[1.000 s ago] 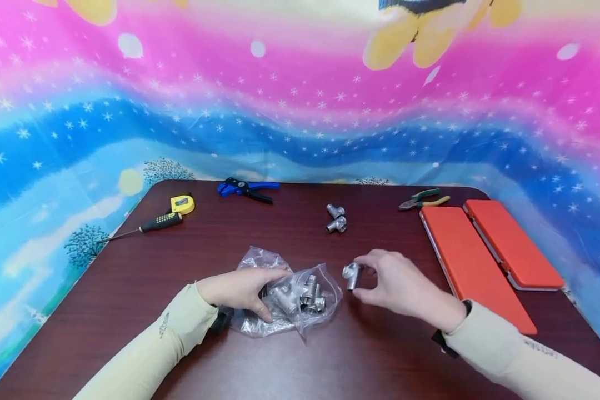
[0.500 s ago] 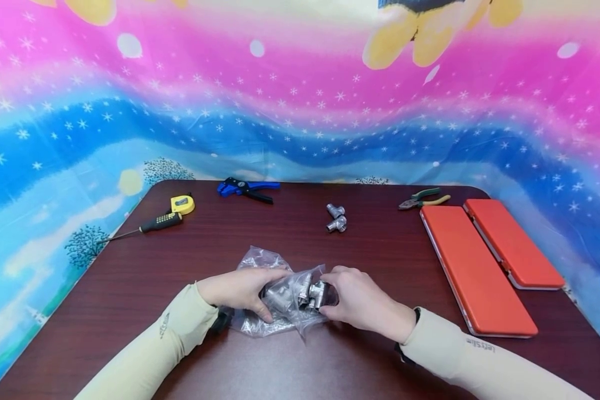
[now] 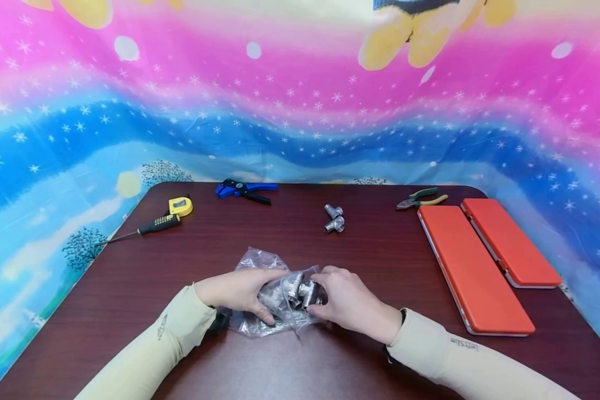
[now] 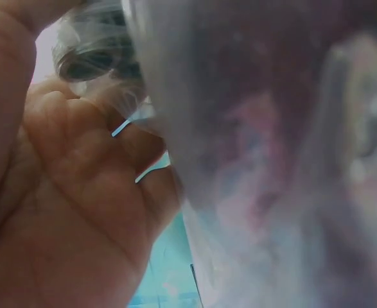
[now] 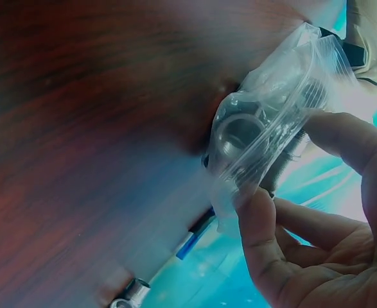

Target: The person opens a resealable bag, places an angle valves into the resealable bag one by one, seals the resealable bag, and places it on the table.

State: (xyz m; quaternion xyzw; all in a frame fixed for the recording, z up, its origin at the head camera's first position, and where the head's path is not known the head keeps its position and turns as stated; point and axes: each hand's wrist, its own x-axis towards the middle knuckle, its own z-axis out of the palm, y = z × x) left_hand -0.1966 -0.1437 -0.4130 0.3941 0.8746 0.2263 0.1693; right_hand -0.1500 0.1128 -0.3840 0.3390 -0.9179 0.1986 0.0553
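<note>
Plastic bag [image 3: 260,259]: on the table [image 3: 205,250], between the hands, metal fittings inside.
Left hand [image 3: 235,289]: thumb and fingers spread round the bag, holding it.
Right hand [image 3: 347,303]: thumb and forefinger slightly parted, pinching 1 fitting [image 3: 307,294] at the bag's mouth.
Loose fittings [image 3: 335,224]: 2, close together beyond the bag.

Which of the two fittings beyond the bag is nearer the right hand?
The front fitting, lower in the head view; the rear fitting lies farther off.

bag [image 3: 261,260] on table [image 3: 220,239] | fittings [image 3: 307,291] inside, apparently overlapping | loose fittings [image 3: 335,224] behind | cases [image 3: 475,269] right
</note>
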